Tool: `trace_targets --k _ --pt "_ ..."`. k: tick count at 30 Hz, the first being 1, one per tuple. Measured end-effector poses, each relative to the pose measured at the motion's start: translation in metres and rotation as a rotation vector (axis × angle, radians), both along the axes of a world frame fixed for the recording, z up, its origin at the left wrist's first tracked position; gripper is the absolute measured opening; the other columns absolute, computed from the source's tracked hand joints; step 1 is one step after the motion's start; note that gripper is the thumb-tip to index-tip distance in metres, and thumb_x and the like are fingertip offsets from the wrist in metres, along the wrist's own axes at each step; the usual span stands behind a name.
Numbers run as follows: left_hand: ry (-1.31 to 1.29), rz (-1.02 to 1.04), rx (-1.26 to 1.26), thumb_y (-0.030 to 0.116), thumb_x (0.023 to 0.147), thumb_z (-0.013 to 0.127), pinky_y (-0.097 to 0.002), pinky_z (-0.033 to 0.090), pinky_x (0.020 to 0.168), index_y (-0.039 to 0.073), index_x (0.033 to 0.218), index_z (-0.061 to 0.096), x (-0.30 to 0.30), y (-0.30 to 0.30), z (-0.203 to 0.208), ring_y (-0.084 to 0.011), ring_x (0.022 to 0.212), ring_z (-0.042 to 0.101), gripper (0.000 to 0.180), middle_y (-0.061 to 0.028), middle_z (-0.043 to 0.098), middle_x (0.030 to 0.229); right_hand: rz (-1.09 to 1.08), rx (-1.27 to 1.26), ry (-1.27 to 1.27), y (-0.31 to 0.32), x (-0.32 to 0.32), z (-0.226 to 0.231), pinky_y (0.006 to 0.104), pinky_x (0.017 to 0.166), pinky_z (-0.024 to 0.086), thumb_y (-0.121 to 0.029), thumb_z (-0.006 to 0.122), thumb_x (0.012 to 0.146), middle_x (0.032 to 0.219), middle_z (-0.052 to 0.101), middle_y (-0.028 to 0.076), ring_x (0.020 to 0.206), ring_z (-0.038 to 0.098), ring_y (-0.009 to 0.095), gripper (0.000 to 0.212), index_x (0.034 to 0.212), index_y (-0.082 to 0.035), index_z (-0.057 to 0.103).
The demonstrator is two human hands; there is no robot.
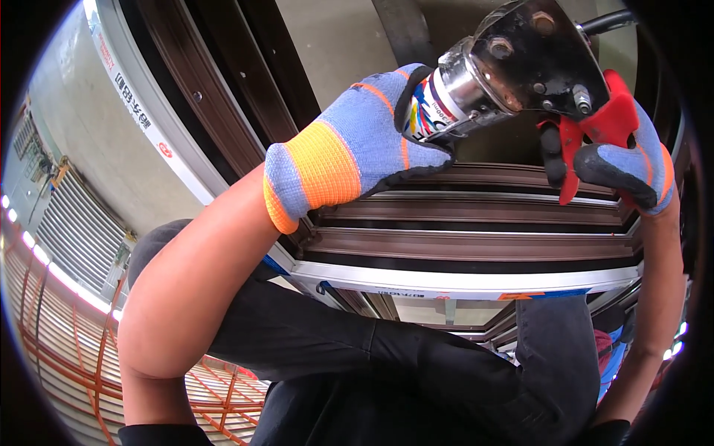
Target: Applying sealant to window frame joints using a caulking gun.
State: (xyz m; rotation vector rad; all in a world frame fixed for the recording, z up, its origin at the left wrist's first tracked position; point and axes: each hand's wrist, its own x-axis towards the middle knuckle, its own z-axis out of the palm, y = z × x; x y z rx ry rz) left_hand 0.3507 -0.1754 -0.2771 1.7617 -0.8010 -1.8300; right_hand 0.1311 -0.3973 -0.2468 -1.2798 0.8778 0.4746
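Note:
In the upper right I hold a caulking gun [541, 63] with a black metal end plate, bolts and a red handle. A sealant cartridge [426, 111] with a white, multicoloured label sits in its silver cradle. My left hand [379, 123], in a blue, orange and black knit glove, is wrapped round the cartridge. At the other end, my right hand [632, 167], gloved alike, is closed on the red handle and trigger [611, 115]; some of its fingers are hidden behind them. The cartridge's tip is out of sight behind my left hand.
Beneath the gun lies a brown metal window frame [468, 244] with parallel tracks. Its white-taped edge [461, 282] runs in front of my dark-trousered legs [320, 327]. Another taped frame [137, 111] rises at the left. Orange metal bars [82, 353] stand at the lower left.

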Motion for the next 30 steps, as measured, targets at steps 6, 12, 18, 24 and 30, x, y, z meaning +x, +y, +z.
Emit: trace_targets --k 6,12,18,24,30 --pt "-0.038 0.018 -0.085 0.026 0.070 0.088 -0.0353 0.051 0.096 -0.004 0.128 0.053 0.000 0.004 -0.004 -0.0315 0.105 0.066 0.074 -0.0208 0.066 0.110 -0.054 -0.011 -0.021 0.003 0.000 0.000 0.0375 0.083 0.059 -0.022 0.075 0.069 0.104 0.069 0.016 0.089 0.071 0.024 0.078 0.137 0.003 0.048" --pt "-0.046 0.009 -0.122 0.024 0.071 0.088 -0.0355 0.051 0.096 -0.003 0.126 0.054 0.002 -0.002 0.001 -0.0316 0.104 0.066 0.071 -0.0199 0.067 0.109 -0.086 0.004 0.054 0.003 0.017 0.020 0.0364 0.080 0.060 -0.019 0.076 0.067 0.105 0.069 0.016 0.087 0.071 0.024 0.078 0.137 0.003 0.049" --pt "-0.039 0.015 -0.104 0.022 0.071 0.088 -0.0357 0.051 0.096 -0.002 0.125 0.054 0.001 -0.003 0.004 -0.0308 0.104 0.066 0.068 -0.0196 0.067 0.108 -0.005 0.076 0.116 -0.002 0.016 0.018 0.0364 0.081 0.060 -0.018 0.079 0.065 0.107 0.070 0.016 0.086 0.072 0.024 0.083 0.138 0.003 0.048" --pt "-0.030 0.014 -0.107 0.021 0.071 0.088 -0.0354 0.051 0.096 -0.002 0.125 0.055 0.002 -0.002 0.004 -0.0305 0.105 0.067 0.067 -0.0197 0.067 0.110 -0.087 -0.046 -0.053 0.006 -0.002 0.002 0.0369 0.087 0.059 -0.019 0.081 0.065 0.110 0.069 0.016 0.091 0.072 0.026 0.084 0.140 0.002 0.047" --pt "-0.196 -0.025 -0.184 0.020 0.070 0.088 -0.0355 0.051 0.096 -0.003 0.126 0.054 0.003 -0.002 0.009 -0.0307 0.105 0.067 0.069 -0.0206 0.067 0.108 -0.132 -0.250 -0.037 -0.017 -0.075 -0.041 0.0370 0.090 0.057 -0.024 0.072 0.081 0.117 0.068 0.018 0.102 0.070 0.027 0.070 0.140 0.003 0.047"
